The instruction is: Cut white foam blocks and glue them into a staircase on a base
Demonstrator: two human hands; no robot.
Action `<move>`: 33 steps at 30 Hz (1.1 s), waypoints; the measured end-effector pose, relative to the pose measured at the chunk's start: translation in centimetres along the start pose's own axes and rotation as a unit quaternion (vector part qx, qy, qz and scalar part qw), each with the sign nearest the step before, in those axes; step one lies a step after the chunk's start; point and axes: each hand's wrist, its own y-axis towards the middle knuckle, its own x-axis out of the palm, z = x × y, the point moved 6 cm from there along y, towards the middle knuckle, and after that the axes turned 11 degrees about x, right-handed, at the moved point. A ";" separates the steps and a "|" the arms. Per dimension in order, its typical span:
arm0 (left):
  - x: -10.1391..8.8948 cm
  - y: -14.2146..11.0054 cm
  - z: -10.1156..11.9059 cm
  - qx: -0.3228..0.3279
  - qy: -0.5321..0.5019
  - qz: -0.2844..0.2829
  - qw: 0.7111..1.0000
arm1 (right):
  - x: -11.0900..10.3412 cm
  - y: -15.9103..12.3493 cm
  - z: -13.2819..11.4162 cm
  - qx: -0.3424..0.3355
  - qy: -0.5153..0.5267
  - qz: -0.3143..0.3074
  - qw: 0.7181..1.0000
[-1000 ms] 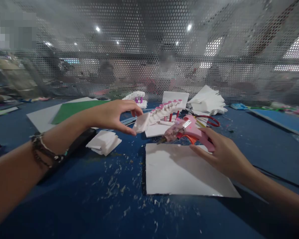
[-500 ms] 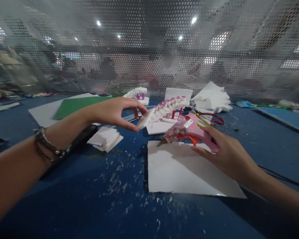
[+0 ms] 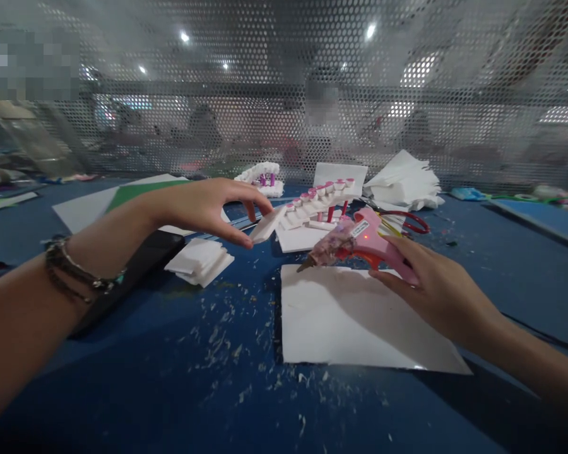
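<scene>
My left hand (image 3: 213,208) has its thumb and fingertips on the two edges of a white flat piece (image 3: 267,227), at the low end of a white model bridge (image 3: 307,209). Pink round pieces line the top of this model, and pink posts stand beneath it on a white base (image 3: 298,241). In my right hand (image 3: 430,287) is a pink hot glue gun (image 3: 366,236). Its nozzle points left and down, over the upper left part of a white sheet (image 3: 360,328). A small red light glows on its side.
A stack of small white pieces (image 3: 201,260) lies near a black flat object (image 3: 137,287). Behind are a green sheet (image 3: 132,192), a second white model with purple posts (image 3: 260,173), red-handled scissors (image 3: 409,221) and stacked white sheets (image 3: 402,183). White scraps litter the blue table (image 3: 208,391).
My left hand has shifted slightly left, and the white flat piece now lies at a lower slant. The glue gun has moved slightly right and remains in my right hand.
</scene>
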 end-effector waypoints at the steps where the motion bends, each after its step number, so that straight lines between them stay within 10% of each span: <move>1: 0.0 0.0 0.0 0.002 -0.001 0.000 1.000 | -0.1 0.0 0.0 -0.003 -0.001 0.002 1.000; 12: 0.8 0.6 1.7 0.049 -0.115 0.014 0.992 | -0.6 0.3 0.2 -0.020 -0.005 -0.013 1.000; 33: 0.8 1.2 2.3 -0.003 -0.017 0.065 0.998 | 0.9 0.1 0.1 -0.012 -0.004 -0.095 0.995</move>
